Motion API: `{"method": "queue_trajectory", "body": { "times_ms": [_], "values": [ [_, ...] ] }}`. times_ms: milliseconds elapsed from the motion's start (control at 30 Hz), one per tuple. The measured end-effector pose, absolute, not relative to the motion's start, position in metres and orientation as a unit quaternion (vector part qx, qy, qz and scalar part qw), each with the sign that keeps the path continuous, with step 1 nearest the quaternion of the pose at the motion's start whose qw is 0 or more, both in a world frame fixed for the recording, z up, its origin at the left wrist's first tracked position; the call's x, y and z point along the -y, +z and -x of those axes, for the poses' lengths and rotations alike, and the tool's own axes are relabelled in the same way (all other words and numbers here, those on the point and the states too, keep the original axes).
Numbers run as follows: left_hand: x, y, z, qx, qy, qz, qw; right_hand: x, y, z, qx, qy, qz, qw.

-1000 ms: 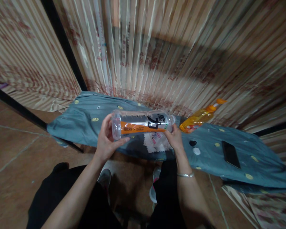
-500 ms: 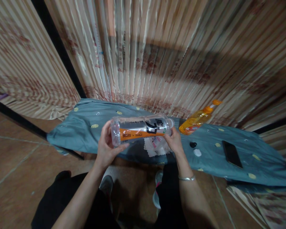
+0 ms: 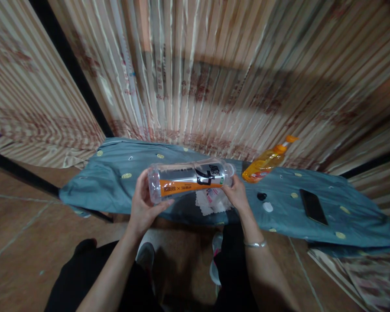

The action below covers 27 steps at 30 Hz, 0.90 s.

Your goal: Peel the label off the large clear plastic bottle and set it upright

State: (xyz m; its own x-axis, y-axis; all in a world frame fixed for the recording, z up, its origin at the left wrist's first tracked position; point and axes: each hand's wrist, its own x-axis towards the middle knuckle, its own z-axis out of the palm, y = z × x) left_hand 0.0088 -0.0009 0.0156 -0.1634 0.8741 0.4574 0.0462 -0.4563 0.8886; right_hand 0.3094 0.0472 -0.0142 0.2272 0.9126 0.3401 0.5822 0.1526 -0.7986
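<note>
I hold a clear plastic bottle (image 3: 188, 181) with an orange and black label sideways over the blue cloth (image 3: 117, 182). My left hand (image 3: 142, 207) is wrapped round its base end, thumb on the front. My right hand (image 3: 236, 195) grips the neck end, where a bottle cap cannot be made out. Under the bottle a white cloth (image 3: 211, 203) lies on the blue cloth. A silver bracelet sits on my right wrist.
An orange bottle of yellow liquid (image 3: 266, 161) lies on the blue cloth to the right. A black cap (image 3: 261, 196) and a white cap (image 3: 268, 207) rest near it. A black phone (image 3: 313, 206) lies further right. Striped curtains hang behind. My legs and shoes are below.
The view has shifted slightly; the bottle stays held sideways in both hands, with its label turned a little.
</note>
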Motion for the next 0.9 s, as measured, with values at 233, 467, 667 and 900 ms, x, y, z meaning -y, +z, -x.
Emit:
{"method": "queue_trajectory", "body": {
  "times_ms": [233,467,667,900],
  "values": [
    [-0.0005,0.0176,-0.0093,-0.407,0.645,-0.553,0.334,-0.0452,-0.0146,-0.3119,0.603,0.177,0.635,0.449],
    [-0.0001,0.0173,-0.0079,-0.408,0.642,-0.552,0.342,-0.0421,-0.0121,-0.3122,0.613,0.179,0.632,0.439],
    [0.0019,0.0214,-0.0094,-0.428,0.632,-0.536,0.360,-0.0410,-0.0151,-0.3166,0.630,0.190,0.610,0.442],
    [0.0008,0.0188,-0.0094,-0.436,0.631,-0.525,0.369,-0.0392,-0.0155,-0.3181,0.626,0.202,0.607,0.447]
  ]
}}
